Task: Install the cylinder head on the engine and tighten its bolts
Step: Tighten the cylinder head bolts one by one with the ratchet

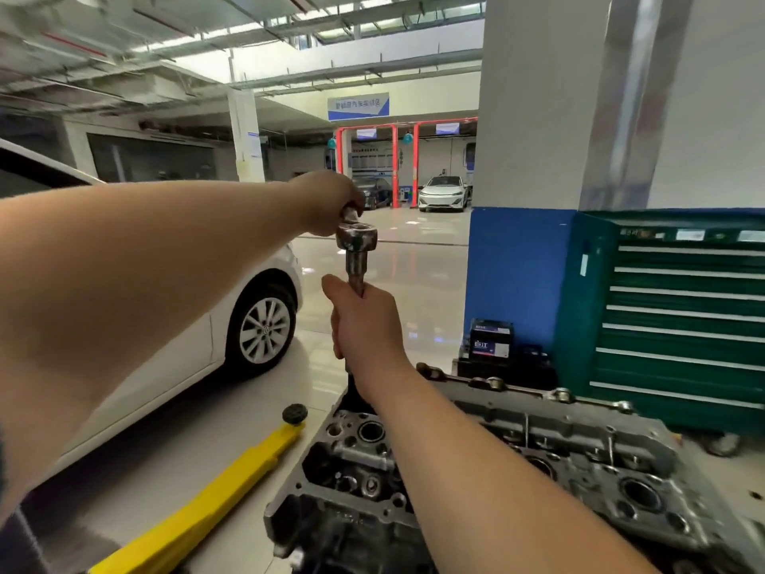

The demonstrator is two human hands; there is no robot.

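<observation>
The grey metal cylinder head (pixel 579 461) lies on the engine at the lower right, with several round bores showing on its top. A steel ratchet wrench (pixel 355 238) stands above its far left end. My left hand (pixel 329 203) grips the wrench handle at the top. My right hand (pixel 364 325) is wrapped around the upright extension shaft below the ratchet head. The lower end of the shaft is hidden behind my right hand and forearm.
A white car (pixel 232 325) stands at the left, close to the engine. A yellow lift arm (pixel 215 490) with a black round pad (pixel 294 414) lies on the floor. A green tool cabinet (pixel 679 316) and a blue-and-white pillar (pixel 521 263) are at the right.
</observation>
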